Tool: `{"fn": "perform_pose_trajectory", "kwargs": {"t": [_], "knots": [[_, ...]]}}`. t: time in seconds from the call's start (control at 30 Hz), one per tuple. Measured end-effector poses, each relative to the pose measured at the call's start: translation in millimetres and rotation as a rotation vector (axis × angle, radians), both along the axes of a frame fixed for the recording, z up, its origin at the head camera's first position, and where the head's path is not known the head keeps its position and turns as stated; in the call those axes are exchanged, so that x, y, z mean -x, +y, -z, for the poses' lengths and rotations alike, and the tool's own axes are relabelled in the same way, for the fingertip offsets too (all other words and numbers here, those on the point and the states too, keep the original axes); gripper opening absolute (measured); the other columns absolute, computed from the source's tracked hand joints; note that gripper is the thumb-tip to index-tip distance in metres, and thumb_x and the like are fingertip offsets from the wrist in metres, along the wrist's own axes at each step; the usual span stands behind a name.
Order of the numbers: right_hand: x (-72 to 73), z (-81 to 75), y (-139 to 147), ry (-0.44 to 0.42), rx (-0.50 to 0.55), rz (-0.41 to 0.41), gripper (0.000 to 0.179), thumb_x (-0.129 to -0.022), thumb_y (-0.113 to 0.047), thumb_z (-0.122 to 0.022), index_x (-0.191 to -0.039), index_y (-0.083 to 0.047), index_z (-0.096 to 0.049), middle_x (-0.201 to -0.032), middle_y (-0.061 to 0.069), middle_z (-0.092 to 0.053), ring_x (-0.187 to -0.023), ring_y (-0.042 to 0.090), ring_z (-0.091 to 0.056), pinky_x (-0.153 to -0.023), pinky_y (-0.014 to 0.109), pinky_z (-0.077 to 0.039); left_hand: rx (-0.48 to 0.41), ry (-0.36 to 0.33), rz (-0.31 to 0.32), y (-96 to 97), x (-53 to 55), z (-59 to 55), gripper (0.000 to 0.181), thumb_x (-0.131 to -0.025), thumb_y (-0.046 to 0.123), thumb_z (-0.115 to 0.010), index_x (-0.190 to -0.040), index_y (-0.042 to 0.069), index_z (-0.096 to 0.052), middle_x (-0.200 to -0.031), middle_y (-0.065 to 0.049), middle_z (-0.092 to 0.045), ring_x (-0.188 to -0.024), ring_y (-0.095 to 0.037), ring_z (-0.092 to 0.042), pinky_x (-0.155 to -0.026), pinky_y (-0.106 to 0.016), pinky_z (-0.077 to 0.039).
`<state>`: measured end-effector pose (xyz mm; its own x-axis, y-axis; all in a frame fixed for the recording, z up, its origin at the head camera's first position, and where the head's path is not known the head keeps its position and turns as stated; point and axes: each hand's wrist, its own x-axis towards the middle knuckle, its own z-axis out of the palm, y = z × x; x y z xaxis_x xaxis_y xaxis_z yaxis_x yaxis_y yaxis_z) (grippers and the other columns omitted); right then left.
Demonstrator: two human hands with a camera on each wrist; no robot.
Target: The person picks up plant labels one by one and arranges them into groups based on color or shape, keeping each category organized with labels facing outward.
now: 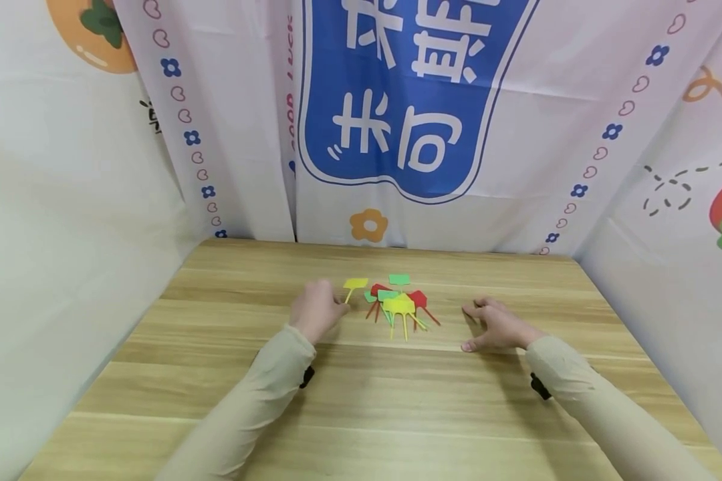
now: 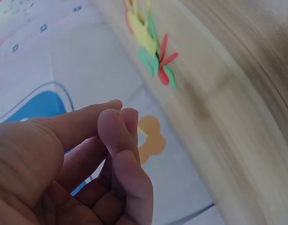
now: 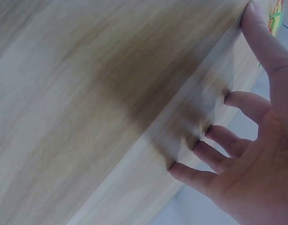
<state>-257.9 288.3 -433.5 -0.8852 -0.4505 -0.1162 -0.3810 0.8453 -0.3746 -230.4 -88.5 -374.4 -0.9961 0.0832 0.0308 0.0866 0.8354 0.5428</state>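
My left hand (image 1: 319,310) pinches the thin stem of a yellow T-shaped plant label (image 1: 356,284) between thumb and fingertips. Its flat head points away from me; in the left wrist view the fingers (image 2: 118,129) mostly hide it. Just right of that hand lies a loose pile of plant labels: yellow ones (image 1: 400,306) on top, red ones (image 1: 418,298) at the side, a green one (image 1: 399,279) at the back. Right of the pile, my right hand (image 1: 498,326) rests with its fingertips on the tabletop, fingers spread, holding nothing.
The wood-grain table (image 1: 397,414) ends at a printed white curtain (image 1: 241,167) with a blue panel (image 1: 397,127) behind the pile. White cloth walls (image 1: 66,234) stand along both sides. Both forearms reach in from the front edge.
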Motion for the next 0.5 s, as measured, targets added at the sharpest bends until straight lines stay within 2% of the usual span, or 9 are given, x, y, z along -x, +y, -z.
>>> {"fn": "perform_pose_trajectory", "kwargs": {"t": [0.07, 0.2, 0.4, 0.5], "knots": [[0.2, -0.5, 0, -0.005, 0.002, 0.001, 0.1, -0.072, -0.05, -0.084, -0.143, 0.007, -0.043, -0.145, 0.04, -0.028, -0.13, 0.058, -0.028, -0.104, 0.066, -0.026, -0.023, 0.009, -0.02, -3.5, -5.0, -3.0, 0.014, -0.086, 0.017, -0.076, -0.075, 0.009, -0.077, -0.063, -0.001, -0.067, -0.044, -0.008, -0.046, -0.037, -0.02, -0.031], [0.9, -1.7, 0, 0.003, 0.018, 0.007, 0.099, -0.071, -0.049, -0.084, -0.142, 0.007, -0.044, -0.144, 0.04, -0.028, -0.129, 0.058, -0.028, -0.104, 0.066, -0.026, -0.057, 0.046, -0.05, -9.6, -14.6, -5.9, 0.012, -0.086, 0.018, -0.077, -0.079, 0.009, -0.08, -0.066, 0.0, -0.068, -0.045, -0.009, -0.049, -0.037, -0.02, -0.032], [-3.3, -0.5, 1, -0.003, 0.018, 0.015, 0.099, -0.073, -0.052, -0.083, -0.144, 0.005, -0.043, -0.146, 0.039, -0.027, -0.131, 0.057, -0.027, -0.104, 0.067, -0.025, -0.051, 0.099, -0.079, -15.5, -30.9, -0.3, 0.018, -0.085, 0.02, -0.078, -0.068, 0.012, -0.079, -0.059, 0.001, -0.064, -0.04, -0.007, -0.04, -0.036, -0.02, -0.026], [-3.4, 0.3, 0, 0.003, 0.017, 0.009, 0.098, -0.073, -0.051, -0.083, -0.143, 0.006, -0.044, -0.146, 0.039, -0.028, -0.13, 0.057, -0.027, -0.103, 0.067, -0.025, -0.037, 0.096, -0.113, -18.7, -39.5, 4.0, 0.029, -0.085, 0.02, -0.077, -0.057, 0.013, -0.073, -0.048, 0.005, -0.055, -0.039, -0.006, -0.034, -0.036, -0.02, -0.022]]}}
